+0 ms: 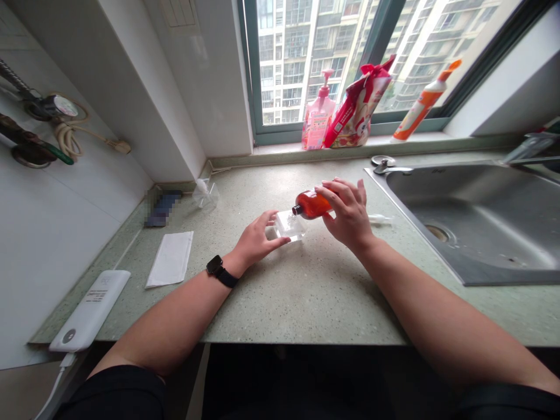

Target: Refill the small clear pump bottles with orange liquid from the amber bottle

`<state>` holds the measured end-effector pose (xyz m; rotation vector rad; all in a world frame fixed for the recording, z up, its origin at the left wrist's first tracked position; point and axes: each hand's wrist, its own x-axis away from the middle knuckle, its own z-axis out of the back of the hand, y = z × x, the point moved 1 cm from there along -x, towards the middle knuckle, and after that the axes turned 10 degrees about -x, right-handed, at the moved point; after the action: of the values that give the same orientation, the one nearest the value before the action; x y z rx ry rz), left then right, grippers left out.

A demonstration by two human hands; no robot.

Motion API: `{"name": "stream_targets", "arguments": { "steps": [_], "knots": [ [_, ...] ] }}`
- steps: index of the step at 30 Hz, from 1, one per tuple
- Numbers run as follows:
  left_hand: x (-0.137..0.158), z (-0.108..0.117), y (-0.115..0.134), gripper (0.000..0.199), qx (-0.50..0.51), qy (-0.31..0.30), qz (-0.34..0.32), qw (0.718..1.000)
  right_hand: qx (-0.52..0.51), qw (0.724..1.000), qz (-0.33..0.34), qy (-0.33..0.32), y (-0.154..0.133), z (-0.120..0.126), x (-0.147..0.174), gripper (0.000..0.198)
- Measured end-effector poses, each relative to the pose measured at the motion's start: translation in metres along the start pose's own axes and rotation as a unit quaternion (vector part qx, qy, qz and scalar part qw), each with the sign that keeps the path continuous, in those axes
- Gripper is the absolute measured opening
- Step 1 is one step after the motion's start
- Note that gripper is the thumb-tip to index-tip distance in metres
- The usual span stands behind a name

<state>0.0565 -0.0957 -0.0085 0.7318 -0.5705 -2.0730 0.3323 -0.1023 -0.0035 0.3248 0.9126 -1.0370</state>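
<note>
My right hand (349,213) is closed round an amber bottle (312,204) with a dark neck. The bottle lies tilted nearly on its side, its mouth pointing left over a small clear square container (289,226) on the counter. Thumb and fingers of my left hand (258,238) grip that container from its left side. Whether liquid is flowing from the bottle is too small to tell. A white thin item (380,219) lies on the counter just behind my right hand, partly hidden.
On the speckled counter (280,309) lie a folded white paper (170,259), a white power bank (90,311) and a clear plastic container (205,195). A steel sink (472,233) is on the right. A pump bottle (318,119), red pouch (359,111) and orange-white bottle (420,108) stand along the windowsill.
</note>
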Motion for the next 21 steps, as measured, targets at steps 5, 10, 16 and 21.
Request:
{"name": "stream_targets", "arguments": {
  "steps": [5,10,16,21],
  "knots": [
    [0.0005,-0.0007,-0.0008,0.071,0.001,0.003,-0.004,1.0,-0.007,1.0,0.004,0.007,0.0004,0.0,0.0002,0.075],
    [0.0005,-0.0019,-0.0027,0.071,0.0,0.007,-0.01,1.0,-0.007,1.0,0.002,0.003,0.001,0.0003,0.0004,0.079],
    [0.0002,-0.0017,-0.0022,0.072,-0.001,0.004,-0.005,1.0,-0.002,1.0,0.006,0.005,0.0004,0.001,0.0001,0.072],
    [0.0002,-0.0019,-0.0028,0.072,0.0,0.006,-0.004,1.0,-0.005,1.0,0.004,0.009,-0.0002,0.0011,-0.0004,0.074]
  ]
}}
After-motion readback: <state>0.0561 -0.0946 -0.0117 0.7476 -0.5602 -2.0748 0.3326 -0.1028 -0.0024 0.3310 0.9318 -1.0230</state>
